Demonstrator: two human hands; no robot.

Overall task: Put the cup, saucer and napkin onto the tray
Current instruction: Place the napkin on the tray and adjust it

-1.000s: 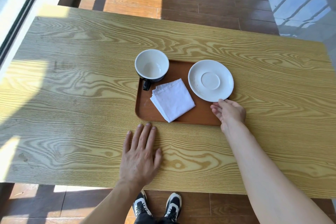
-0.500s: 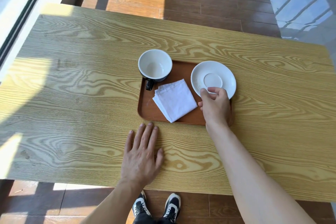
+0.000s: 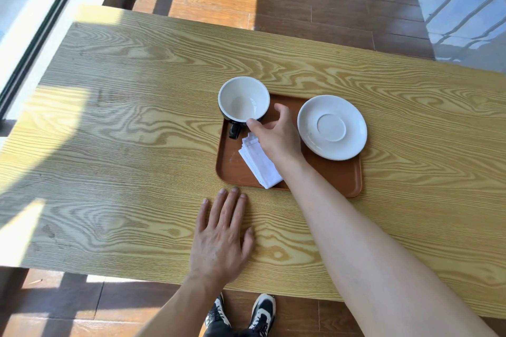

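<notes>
On the brown tray [image 3: 328, 178], the cup [image 3: 243, 98] stands at the far left corner, the saucer [image 3: 332, 127] at the far right, the folded napkin [image 3: 258, 161] between them. The right hand [image 3: 276, 134] hovers half-open over the napkin, thumb beside the cup's rim, holding nothing. The left hand [image 3: 221, 238] lies flat, fingers spread, on the tabletop [image 3: 123, 145] just before the tray.

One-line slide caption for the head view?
Right hand reaches to cup on tray; left hand flat on table.
</notes>
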